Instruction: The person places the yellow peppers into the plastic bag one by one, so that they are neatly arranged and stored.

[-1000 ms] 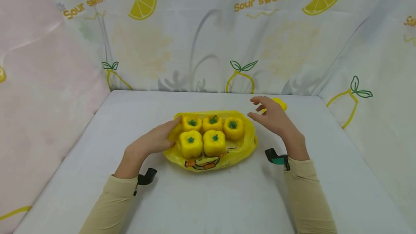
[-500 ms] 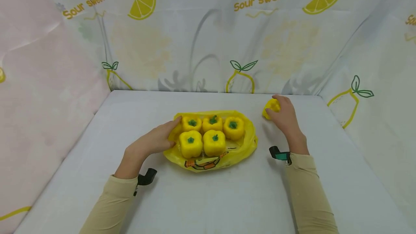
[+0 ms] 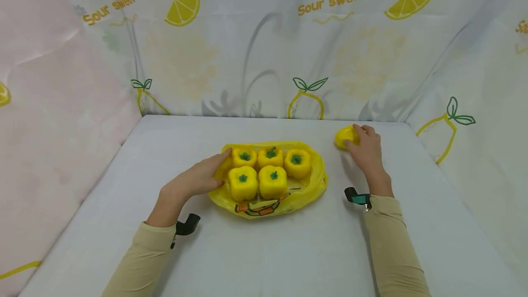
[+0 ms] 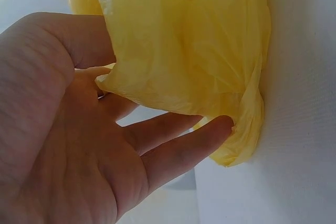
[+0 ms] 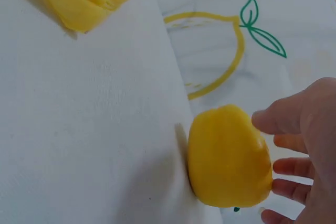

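Observation:
A yellow plastic bag [image 3: 307, 191] lies with its mouth open. Several yellow bell peppers [image 3: 272, 182] with green stems stand in it. My left hand [image 3: 194, 175] holds the bag's left edge; in the left wrist view the thumb goes behind the rim [image 4: 173, 61] and the other fingers spread beneath. My right hand [image 3: 367, 150] is at a lone yellow bell pepper [image 3: 344, 136] near the table's far right. In the right wrist view, thumb and fingertips [image 5: 283, 186] are at one side of that pepper [image 5: 226, 156], not wrapped round it; contact is hard to tell.
The white table [image 3: 264, 251] ends at a hanging cloth [image 3: 231, 58] printed with lemons, close behind the lone pepper. Similar cloth hangs at both sides. Small dark cameras [image 3: 187, 224] are strapped to both wrists.
My right hand has moved right from the bag's side to the lone pepper, then slightly farther right along it. The left hand and the bag have stayed in place.

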`<act>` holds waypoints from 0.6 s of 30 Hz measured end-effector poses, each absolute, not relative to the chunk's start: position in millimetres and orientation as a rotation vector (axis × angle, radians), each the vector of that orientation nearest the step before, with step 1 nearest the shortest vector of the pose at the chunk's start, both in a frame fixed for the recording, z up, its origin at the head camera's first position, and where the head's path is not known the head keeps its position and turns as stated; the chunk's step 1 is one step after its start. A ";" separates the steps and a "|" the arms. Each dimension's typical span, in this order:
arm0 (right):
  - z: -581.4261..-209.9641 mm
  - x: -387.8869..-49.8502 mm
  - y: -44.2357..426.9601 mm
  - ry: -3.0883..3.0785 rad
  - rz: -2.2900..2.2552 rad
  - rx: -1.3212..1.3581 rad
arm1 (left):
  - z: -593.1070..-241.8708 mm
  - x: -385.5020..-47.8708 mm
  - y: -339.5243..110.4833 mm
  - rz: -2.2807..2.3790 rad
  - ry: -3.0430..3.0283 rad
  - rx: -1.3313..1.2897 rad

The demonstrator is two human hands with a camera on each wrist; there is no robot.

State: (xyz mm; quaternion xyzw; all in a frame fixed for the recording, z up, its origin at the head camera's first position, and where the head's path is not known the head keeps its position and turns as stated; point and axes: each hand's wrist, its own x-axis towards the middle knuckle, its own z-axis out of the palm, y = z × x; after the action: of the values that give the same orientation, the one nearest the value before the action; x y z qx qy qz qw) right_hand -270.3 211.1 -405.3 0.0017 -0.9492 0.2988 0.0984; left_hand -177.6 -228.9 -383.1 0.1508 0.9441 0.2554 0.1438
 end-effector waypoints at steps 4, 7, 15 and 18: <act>-401.4 -266.0 215.0 -2.849 0.771 -0.055 | -382.9 -177.0 -229.0 0.731 2.727 0.435; -401.2 -264.8 218.6 -2.847 0.782 -0.092 | -382.8 -176.0 -229.7 0.723 2.733 0.434; -414.2 -274.6 227.2 -2.807 0.946 -0.007 | -384.6 -176.8 -230.4 0.723 2.737 0.431; -416.9 -274.9 228.7 -2.781 1.009 -0.014 | -385.0 -177.5 -230.5 0.710 2.744 0.447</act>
State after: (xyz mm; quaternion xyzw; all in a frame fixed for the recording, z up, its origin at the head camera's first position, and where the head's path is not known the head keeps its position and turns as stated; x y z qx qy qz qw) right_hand -274.9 228.7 -416.9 -0.0049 -0.9360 0.3398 0.0916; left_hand -177.5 -230.5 -385.0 0.1542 0.9475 0.2452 0.1356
